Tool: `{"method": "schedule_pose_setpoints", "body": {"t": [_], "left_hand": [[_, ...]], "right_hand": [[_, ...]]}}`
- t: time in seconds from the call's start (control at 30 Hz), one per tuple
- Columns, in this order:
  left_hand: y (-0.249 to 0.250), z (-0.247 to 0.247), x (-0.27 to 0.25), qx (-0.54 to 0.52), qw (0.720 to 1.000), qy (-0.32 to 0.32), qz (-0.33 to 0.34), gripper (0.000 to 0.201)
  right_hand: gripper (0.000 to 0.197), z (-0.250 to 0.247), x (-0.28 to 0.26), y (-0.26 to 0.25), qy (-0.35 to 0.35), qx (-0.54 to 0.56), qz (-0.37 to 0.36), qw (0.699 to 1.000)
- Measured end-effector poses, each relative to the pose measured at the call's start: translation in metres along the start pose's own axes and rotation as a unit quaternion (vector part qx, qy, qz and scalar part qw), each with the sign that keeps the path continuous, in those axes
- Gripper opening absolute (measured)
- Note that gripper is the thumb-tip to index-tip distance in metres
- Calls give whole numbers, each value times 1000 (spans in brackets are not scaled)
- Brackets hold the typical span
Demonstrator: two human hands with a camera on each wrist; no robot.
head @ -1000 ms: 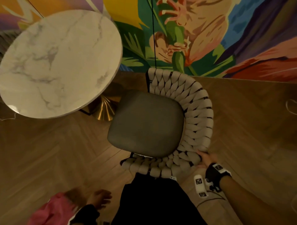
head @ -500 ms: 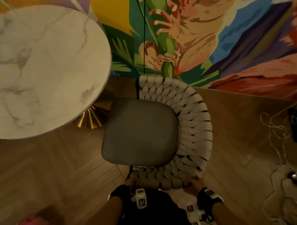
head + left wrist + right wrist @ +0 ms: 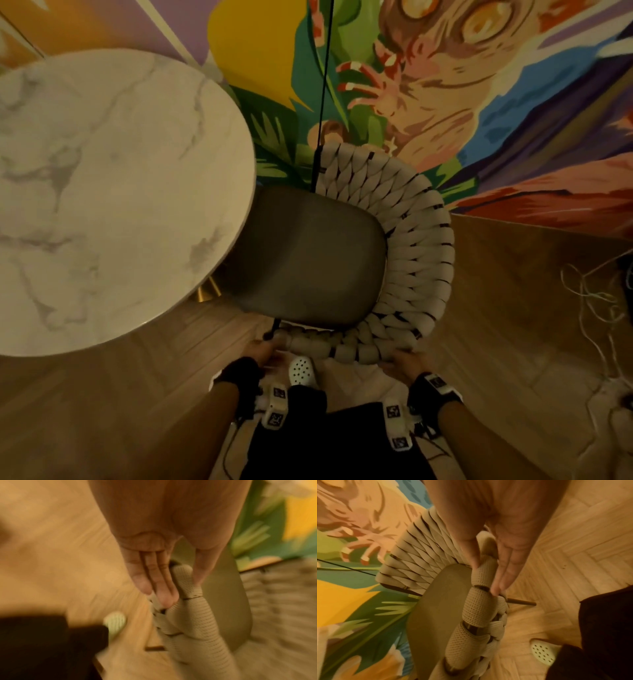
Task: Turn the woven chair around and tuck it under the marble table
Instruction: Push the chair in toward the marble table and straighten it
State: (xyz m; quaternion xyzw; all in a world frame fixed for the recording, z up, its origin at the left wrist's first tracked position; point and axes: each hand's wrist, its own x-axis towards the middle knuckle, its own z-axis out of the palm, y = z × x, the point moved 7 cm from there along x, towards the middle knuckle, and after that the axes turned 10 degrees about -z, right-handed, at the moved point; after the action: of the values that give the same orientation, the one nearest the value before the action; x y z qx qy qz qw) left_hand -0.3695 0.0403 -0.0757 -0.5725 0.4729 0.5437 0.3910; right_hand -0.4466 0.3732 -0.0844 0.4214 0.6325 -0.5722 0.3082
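The woven chair has a cream braided back and a grey seat. It stands at the right of the round marble table, and the seat's left edge lies under the tabletop's rim. My left hand holds the near left end of the braided rim. In the left wrist view the left hand pinches the chair's rim between its fingers and thumb. My right hand holds the rim's near right part. The right wrist view shows the right hand pinching the chair's rim the same way.
A painted mural wall rises right behind the chair, with a black cable hanging down it. The table's gold base shows under the top. Loose white cords lie on the wooden floor at right. My white shoe is beside the chair.
My left hand came up and took hold of the rim. The chair has slid left, and its seat edge is now under the tabletop.
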Motion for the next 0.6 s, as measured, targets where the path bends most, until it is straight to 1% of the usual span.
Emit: {"method": "schedule_pose_setpoints", "body": {"t": [0.03, 0.07, 0.1, 0.13, 0.17, 0.2, 0.27, 0.3, 0.37, 0.4, 0.43, 0.47, 0.5, 0.53, 0.57, 0.6], "left_hand": [[12, -9, 4, 34, 999, 18, 21, 17], [25, -16, 4, 67, 996, 37, 48, 9], [36, -22, 3, 96, 992, 51, 69, 10], [46, -27, 3, 118, 987, 62, 86, 16], [52, -31, 3, 137, 984, 68, 89, 18], [56, -34, 2, 153, 982, 72, 89, 19], [57, -40, 2, 169, 979, 75, 81, 17], [54, -43, 2, 168, 980, 77, 74, 16], [43, -46, 0, 154, 983, 77, 61, 15], [34, -47, -1, 146, 985, 76, 52, 15], [24, -49, 0, 133, 987, 77, 48, 16], [13, -50, -2, 119, 989, 78, 43, 17], [-3, -49, -3, 106, 991, 77, 28, 18], [-16, -49, -6, 95, 992, 78, 8, 19], [-31, -47, -8, 75, 994, 77, -13, 19], [-45, -44, -12, 58, 995, 77, -32, 20]], "right_hand": [[21, 3, 4, -9, -19, 27, -4, 999], [20, 8, 3, -24, -28, 49, -20, 998], [21, 10, 6, -40, -31, 47, -51, 997], [19, 11, 8, -59, -23, 41, -89, 995], [19, 13, 8, -80, -18, 19, -132, 991], [23, 11, 9, -101, -6, -30, -185, 982], [27, 8, 14, -137, 16, -86, -221, 971], [22, 1, 19, -151, 46, -103, -237, 965], [5, -23, 35, -171, 129, -143, -250, 949], [14, -33, 46, -173, 147, -169, -242, 944], [26, -36, 59, -171, 141, -189, -228, 945], [36, -33, 72, -168, 112, -210, -207, 949], [43, -26, 83, -165, 70, -250, -194, 946], [46, -19, 96, -165, 43, -293, -188, 936], [47, -14, 108, -165, 33, -343, -183, 921], [49, -14, 116, -168, 45, -384, -176, 906]]}}
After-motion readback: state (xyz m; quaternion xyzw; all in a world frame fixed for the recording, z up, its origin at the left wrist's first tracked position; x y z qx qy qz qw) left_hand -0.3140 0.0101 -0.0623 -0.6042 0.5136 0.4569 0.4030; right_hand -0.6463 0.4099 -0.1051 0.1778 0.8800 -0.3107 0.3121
